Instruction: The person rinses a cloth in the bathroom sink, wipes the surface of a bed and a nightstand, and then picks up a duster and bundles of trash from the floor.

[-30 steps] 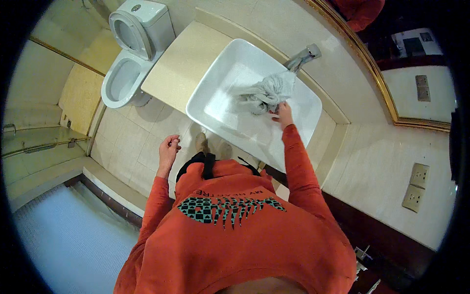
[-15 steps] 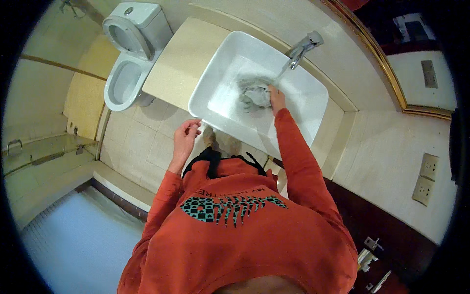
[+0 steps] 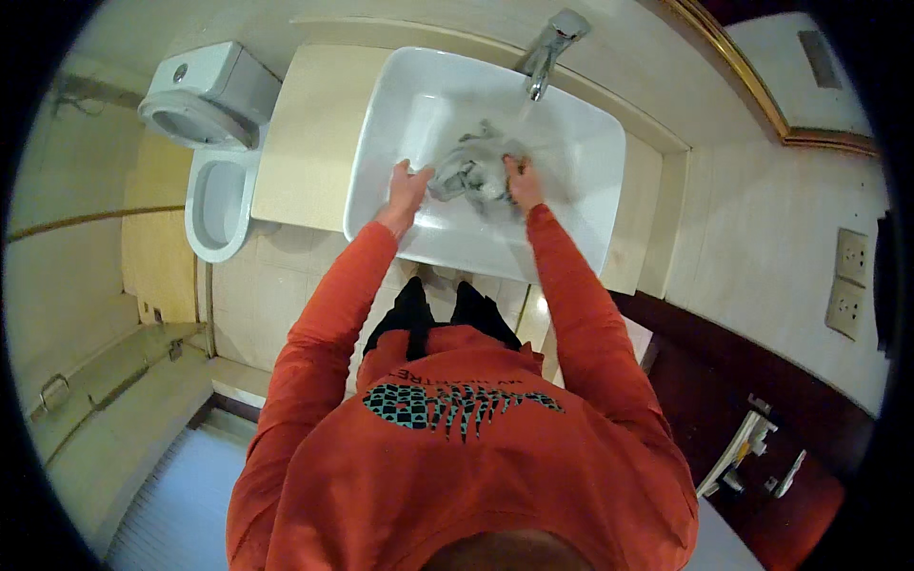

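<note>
Bathroom w/ pale tiled floor, beige counter (image 3: 305, 133) and a white rectangular sink (image 3: 590, 200) set into it; I'll use the sink as my landmark. Chrome tap (image 3: 550, 46) sits at the sink's far rim, a thin stream of water seems to fall from it, though it's faint. White toilet (image 3: 205, 143) stands left of the sink, well apart, past the counter end. Wall sockets (image 3: 847, 281) are off to the sink's right, a gold-framed mirror (image 3: 752, 86) behind it.

Step in hand, as I read it: washing or wringing a grey cloth (image 3: 471, 169) in the basin. The cloth lies bunched in the sink's middle, just below the tap spout, and looks wet.

My left hand (image 3: 407, 188) is inside the sink near its front-left wall, fingers curled loosely, tips touching the cloth's left edge; thumb appears spread. Can't tell for sure if it's pinching the fabric or only pressing on it. My right hand (image 3: 522, 181) is at the cloth's right side, fingers folded tight into the fabric, so that one looks like a real grip. Both orange sleeves (image 3: 571, 285) reach over the sink's front rim.

Next move, my guess: needs both hands closed firmly on opposite ends of the cloth, kept over the basin so drips stay inside, sleeves clear of the water.
</note>
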{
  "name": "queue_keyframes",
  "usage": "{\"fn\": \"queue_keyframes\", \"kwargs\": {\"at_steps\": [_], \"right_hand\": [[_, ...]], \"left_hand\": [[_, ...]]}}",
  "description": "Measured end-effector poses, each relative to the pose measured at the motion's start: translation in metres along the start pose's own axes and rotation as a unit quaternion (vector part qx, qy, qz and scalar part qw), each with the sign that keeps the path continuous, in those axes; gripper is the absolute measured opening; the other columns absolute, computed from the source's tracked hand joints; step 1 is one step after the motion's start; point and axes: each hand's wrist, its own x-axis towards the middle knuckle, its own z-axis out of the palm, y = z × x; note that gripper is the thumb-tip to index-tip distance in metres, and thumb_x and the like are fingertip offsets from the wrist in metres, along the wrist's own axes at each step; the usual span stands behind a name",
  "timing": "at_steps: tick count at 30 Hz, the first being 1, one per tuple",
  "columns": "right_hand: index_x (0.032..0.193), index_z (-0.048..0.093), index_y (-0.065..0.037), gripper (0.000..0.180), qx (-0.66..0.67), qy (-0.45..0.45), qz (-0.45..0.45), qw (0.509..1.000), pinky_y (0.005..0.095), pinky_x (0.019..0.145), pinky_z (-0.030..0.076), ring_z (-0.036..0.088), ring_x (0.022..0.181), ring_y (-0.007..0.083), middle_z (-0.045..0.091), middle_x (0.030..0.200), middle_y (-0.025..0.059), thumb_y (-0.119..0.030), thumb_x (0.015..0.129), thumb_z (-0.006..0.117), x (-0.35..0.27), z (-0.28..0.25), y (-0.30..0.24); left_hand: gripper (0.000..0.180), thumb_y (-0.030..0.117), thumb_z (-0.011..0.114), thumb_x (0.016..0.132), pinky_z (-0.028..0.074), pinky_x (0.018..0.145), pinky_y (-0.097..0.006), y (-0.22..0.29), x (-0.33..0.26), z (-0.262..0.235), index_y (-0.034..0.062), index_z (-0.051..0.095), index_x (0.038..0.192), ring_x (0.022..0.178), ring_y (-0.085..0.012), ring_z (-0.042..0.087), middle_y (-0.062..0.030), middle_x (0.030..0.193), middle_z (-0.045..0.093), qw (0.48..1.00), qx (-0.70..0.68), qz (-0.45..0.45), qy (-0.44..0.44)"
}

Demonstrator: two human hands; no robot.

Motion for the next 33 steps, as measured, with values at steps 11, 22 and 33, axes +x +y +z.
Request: {"fn": "queue_keyframes", "kwargs": {"at_steps": [11,22,33], "right_hand": [[0.112,0.058,-0.006,0.048,0.163,-0.113,0.076,0.977,0.0341,0.079,0.043,0.053,0.094,0.0209,0.059,0.097,0.0104,-0.043,0.082,0.053,-0.01,-0.106,-0.031],[0.106,0.059,-0.009,0.045,-0.062,-0.098,-0.006,0.993,0.0372,0.081,0.043,0.055,0.095,0.0313,0.059,0.106,0.0161,-0.045,0.081,0.05,0.015,-0.01,-0.01],[0.114,0.056,-0.006,0.05,-0.055,-0.063,-0.119,0.989,0.0353,0.086,0.041,0.053,0.099,0.0286,0.056,0.107,0.017,-0.044,0.082,0.055,0.014,-0.138,0.022]], "left_hand": [[0.034,0.03,0.066,0.077,0.041,0.077,-0.032,0.064,0.012,-0.008,0.007,0.055,0.1,0.083,-0.0167,0.049,-0.0047,0.092,0.053,0.979,0.044,0.18,-0.081],[0.069,0.03,0.069,0.065,0.041,0.09,-0.041,0.064,0.023,0.053,0.0142,0.045,0.128,0.113,-0.0338,0.045,-0.0154,0.121,0.048,0.733,0.606,0.307,-0.031],[0.065,0.018,0.07,0.069,0.041,0.092,-0.038,0.125,0.001,-0.051,0.0117,0.043,0.128,0.115,-0.0299,0.041,-0.016,0.122,0.042,0.864,0.331,0.329,-0.185]]}}
